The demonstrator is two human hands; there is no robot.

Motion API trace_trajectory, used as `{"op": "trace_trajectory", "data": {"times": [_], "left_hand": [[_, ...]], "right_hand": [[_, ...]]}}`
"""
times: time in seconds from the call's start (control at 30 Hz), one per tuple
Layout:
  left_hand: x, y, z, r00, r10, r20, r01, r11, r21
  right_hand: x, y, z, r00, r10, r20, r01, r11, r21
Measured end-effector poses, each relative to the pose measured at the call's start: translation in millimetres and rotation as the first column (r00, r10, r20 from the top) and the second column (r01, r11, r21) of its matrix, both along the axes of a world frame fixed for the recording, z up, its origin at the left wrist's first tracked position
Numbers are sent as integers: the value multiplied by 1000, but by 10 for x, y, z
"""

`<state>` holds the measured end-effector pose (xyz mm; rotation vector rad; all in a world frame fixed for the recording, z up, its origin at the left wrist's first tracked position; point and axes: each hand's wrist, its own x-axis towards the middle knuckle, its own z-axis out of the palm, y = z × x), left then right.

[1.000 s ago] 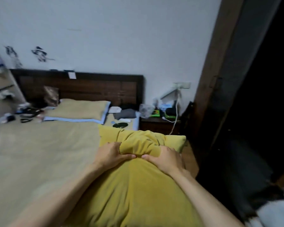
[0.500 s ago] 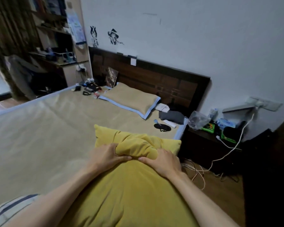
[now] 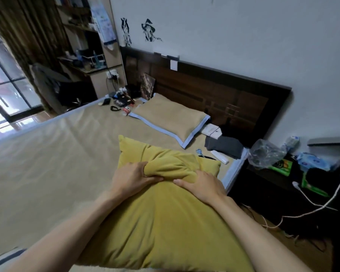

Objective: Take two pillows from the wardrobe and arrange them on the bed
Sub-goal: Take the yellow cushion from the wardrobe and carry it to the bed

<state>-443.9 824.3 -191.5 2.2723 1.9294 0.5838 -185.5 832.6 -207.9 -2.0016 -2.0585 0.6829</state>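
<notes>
Both hands grip a yellow pillow (image 3: 161, 218) held out in front of the person, above the near right part of the bed (image 3: 47, 163). The left hand (image 3: 131, 178) and the right hand (image 3: 201, 186) sit side by side on the pillow's top, each clenched on a bunched fold of the yellow cloth that rises between them. The thumbs point toward each other and nearly meet. Both forearms run up from the bottom edge, bare to the wrist.

The bed has a tan cover with a pale blue border. A second, flatter tan pillow (image 3: 171, 116) with a blue edge lies at the head of the bed, against the dark wooden headboard (image 3: 224, 95). Beside it, toward the right edge, lie a folded grey cloth (image 3: 224, 146), a white box (image 3: 211, 130) and a white remote (image 3: 220, 157). Small dark items are scattered at the far left corner of the bed.

To the right of the bed stands a dark nightstand (image 3: 273, 193) cluttered with a clear plastic bag (image 3: 267, 154), packets and a white cable (image 3: 312, 207). A desk chair (image 3: 51, 85) and shelves stand by the window at left.
</notes>
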Motion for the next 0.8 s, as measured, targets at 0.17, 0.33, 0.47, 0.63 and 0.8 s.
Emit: {"op": "trace_trajectory", "data": {"times": [0.17,0.33,0.47,0.63,0.8], "left_hand": [[-82,843,144,1000,3,8,-4,999,41],[-389,2067,193,997,-76,4,75,991,111],[-655,3193,377,977,-197,-83,208,965,159],[-760,4104,755,909,-370,-194,403,899,174],[-777,4550,897,896,-367,-250,437,829,348]], "right_hand": [[-29,889,129,999,52,-9,-52,998,-47],[-100,2240,268,992,97,-79,-105,990,-97],[-344,3404,531,978,-6,-207,5,1000,-8],[-661,4410,805,977,12,-213,-2,999,49],[-585,5175,844,967,-12,-254,18,1000,19]]}}
